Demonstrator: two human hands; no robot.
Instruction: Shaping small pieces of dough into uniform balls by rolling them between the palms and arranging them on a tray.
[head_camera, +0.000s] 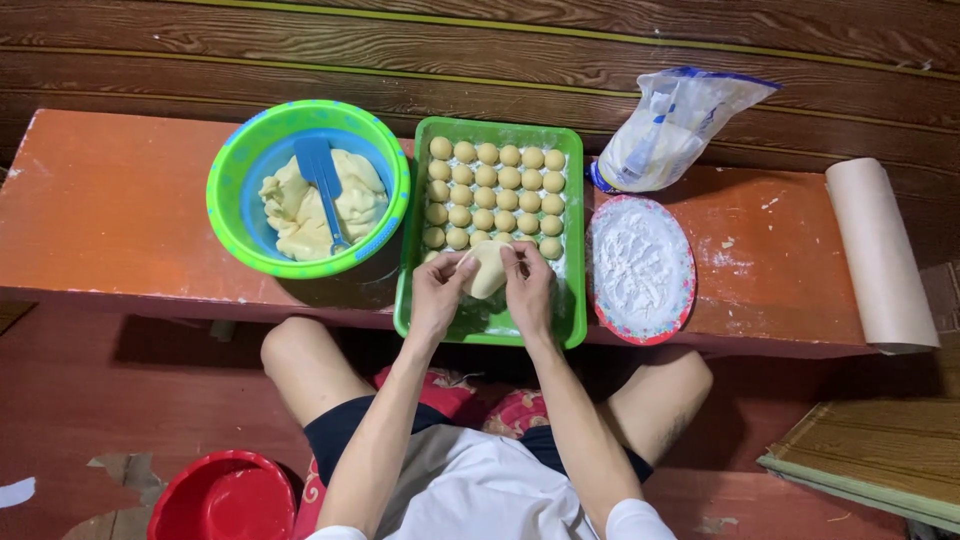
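Observation:
My left hand (438, 288) and my right hand (526, 285) together hold a pale piece of dough (489, 268) over the near half of a green tray (486, 328). Fingers of both hands pinch its upper edge. Several small yellow dough balls (496, 194) lie in rows on the tray's far half. Left of the tray stands a green and blue bowl (232, 172) with soft pale dough (297, 214) and a blue spatula (322, 178) in it.
A red-rimmed plate of white flour (640, 266) sits right of the tray, with a plastic flour bag (668, 131) behind it. A paper roll (878, 255) lies at the orange bench's (110, 210) right end. A red basin (224, 497) stands on the floor by my left knee.

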